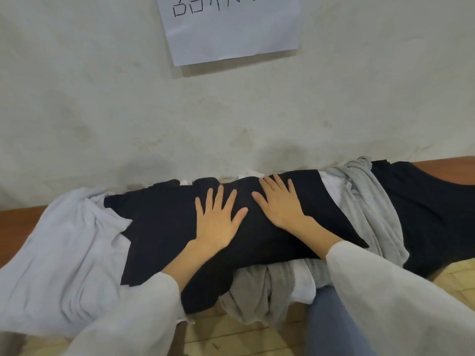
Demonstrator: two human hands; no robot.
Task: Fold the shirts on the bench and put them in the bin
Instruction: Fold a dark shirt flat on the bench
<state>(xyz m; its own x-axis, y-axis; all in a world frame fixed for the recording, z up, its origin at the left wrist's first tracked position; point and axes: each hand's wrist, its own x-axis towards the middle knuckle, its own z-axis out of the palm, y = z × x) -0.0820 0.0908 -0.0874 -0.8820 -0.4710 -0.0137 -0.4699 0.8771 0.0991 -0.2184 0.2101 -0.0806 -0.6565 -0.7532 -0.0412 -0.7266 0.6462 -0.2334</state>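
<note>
While a black shirt (159, 222) lies draped over other shirts (370, 209) on the wooden bench (15, 222), the left hand (217, 222) and right hand (280, 204) press flat on it, fingers spread, and would likely do best sweeping creases outward toward 9 and 3 o'clock before folding.

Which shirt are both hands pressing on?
The middle dark shirt: the left hand and right hand lie flat on it. The pale shirt at left, the grey shirt and the far-right dark shirt have no hand on them.
</note>
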